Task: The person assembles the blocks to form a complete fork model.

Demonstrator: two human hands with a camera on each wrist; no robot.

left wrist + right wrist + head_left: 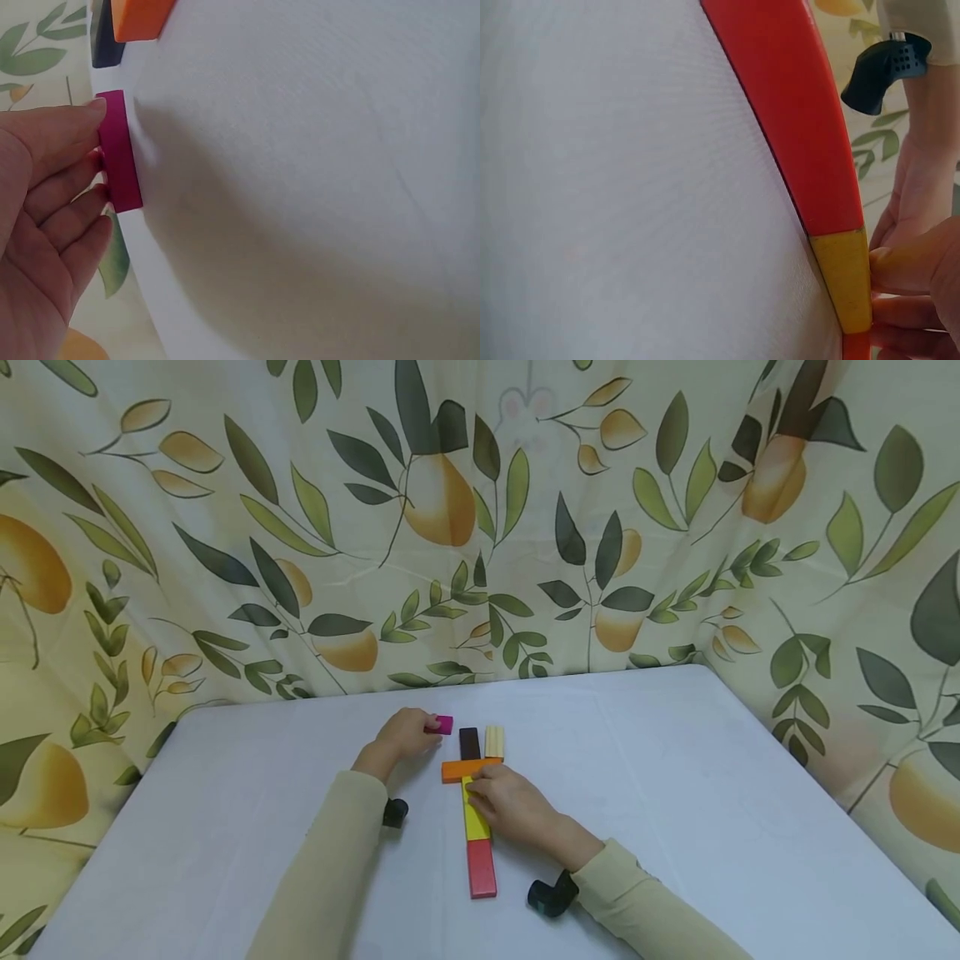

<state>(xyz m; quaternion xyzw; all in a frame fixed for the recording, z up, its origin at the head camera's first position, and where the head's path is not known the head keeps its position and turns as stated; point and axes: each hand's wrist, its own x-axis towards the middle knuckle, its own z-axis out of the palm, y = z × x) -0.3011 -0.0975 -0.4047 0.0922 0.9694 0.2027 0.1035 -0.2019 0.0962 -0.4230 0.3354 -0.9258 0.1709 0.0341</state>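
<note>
A magenta block (445, 725) is pinched between the thumb and fingers of my left hand (406, 732), just left of the black block (469, 743). In the left wrist view, the thumb lies at one end of the magenta block (118, 152). My right hand (519, 807) rests its fingertips on the yellow block (476, 820), close to the orange block (471, 769). No fingers cross the near side of the yellow block (846, 277) in the right wrist view. A red block (482, 869) adjoins its near end. Part of the yellow block is hidden under the fingers.
A pale cream block (494, 742) stands beyond the orange block, to the right of the black one. The blocks sit on a white-covered table (675, 777). A leaf-and-fruit patterned curtain (480, 610) borders the table. A black wrist camera (552, 895) hangs below the right sleeve.
</note>
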